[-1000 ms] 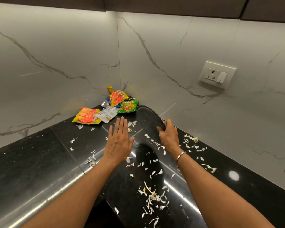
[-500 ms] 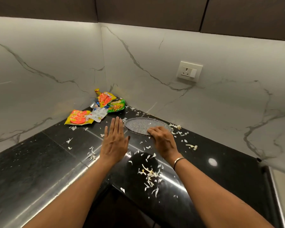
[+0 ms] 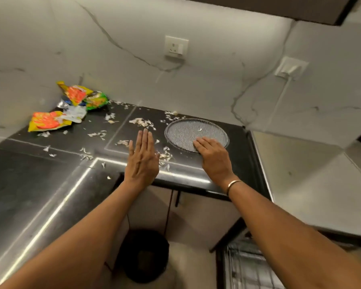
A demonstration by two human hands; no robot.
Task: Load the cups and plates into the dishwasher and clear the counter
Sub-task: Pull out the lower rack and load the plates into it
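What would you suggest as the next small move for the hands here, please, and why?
Probably sweep the left hand rightward, pushing the peel scraps onto the plate. Its fingers are straight beside them, and the right hand rests on the plate's near rim, which lies flat on the counter.

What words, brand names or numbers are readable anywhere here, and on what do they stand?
No text here can be read.
Orange and yellow wrapper: printed, too blurred to read.
Second orange wrapper: lettering blurred, unreadable.
Green wrapper: lettering blurred, unreadable.
White wrapper: print too small to read.
Wall socket: no writing shows.
Plate: no writing shows.
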